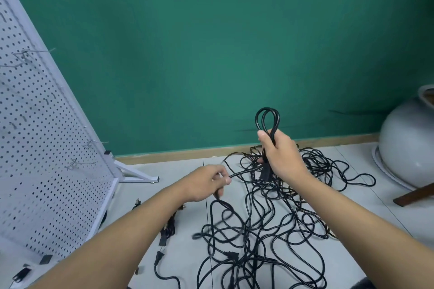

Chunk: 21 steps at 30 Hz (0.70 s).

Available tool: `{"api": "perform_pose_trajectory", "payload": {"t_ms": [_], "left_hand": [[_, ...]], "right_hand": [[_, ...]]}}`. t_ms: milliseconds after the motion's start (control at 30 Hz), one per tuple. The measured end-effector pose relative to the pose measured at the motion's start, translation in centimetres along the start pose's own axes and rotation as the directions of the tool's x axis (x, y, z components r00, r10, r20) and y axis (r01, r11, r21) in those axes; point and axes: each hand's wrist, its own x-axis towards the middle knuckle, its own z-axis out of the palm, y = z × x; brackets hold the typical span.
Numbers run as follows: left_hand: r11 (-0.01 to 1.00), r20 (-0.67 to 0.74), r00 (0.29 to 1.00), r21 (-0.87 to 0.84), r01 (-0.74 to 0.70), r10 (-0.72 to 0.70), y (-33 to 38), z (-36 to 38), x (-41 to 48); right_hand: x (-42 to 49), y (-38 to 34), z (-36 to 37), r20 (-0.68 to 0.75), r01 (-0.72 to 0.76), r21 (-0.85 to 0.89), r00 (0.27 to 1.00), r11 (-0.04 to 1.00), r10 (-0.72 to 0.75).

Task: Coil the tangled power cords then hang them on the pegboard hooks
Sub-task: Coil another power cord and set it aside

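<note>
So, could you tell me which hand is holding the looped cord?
The right hand: it grips upright loops of cord, while the left hand only pinches a single strand.

Black power cords, white hole-dotted pegboard, green wall, pale grey floor

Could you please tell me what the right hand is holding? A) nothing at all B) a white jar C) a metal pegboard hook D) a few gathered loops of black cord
D: the right hand grips a small coil of black cord, loops standing above the fist; the left hand pinches a loose strand.
</note>
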Motion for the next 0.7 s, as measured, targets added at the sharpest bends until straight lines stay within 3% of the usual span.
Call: {"api": "perform_pose_trajectory", "payload": {"t_ms": [133, 200, 333, 400, 533, 700], "left_hand": [[0.974, -0.284, 0.935, 0.130, -0.184, 0.214, 0.8, -1.1, -0.3], [0.940, -0.342, 0.880, 0.201, -0.275, 0.330, 1.4, -1.3, -0.3], [0.903, -0.401, 0.810, 0.232, -0.361, 0.427, 2.1, -1.4, -0.4], [0.896, -0.448, 0.777, 0.199, -0.396, 0.443, 2.4, -1.4, -0.6], [0.894, -0.524, 0.735, 0.136, -0.426, 0.430, 3.1, -1.6, -0.8], [0.919, -0.598, 0.740, -0.015, -0.393, 0.307, 3.5, -1.9, -0.8]], "right_hand": [[0.1, 0.4, -0.3, 0.099, 0.030, -0.174, 0.995, 0.984, -0.012], [0.0, 0.5, 0.1, 0.195, 0.091, -0.265, 0.980, 0.960, -0.039], [-0.4, 0.7, 0.8, 0.386, 0.188, -0.269, 0.919, 0.945, -0.073], [-0.9, 0.3, 0.9, 0.471, 0.169, -0.205, 0.881, 0.964, -0.055], [-1.7, -0.7, 0.6, 0.600, -0.158, 0.077, 0.796, 0.984, 0.081], [-1.6, -0.8, 0.0, 0.683, -0.169, 0.084, 0.727, 0.982, 0.067]]}}
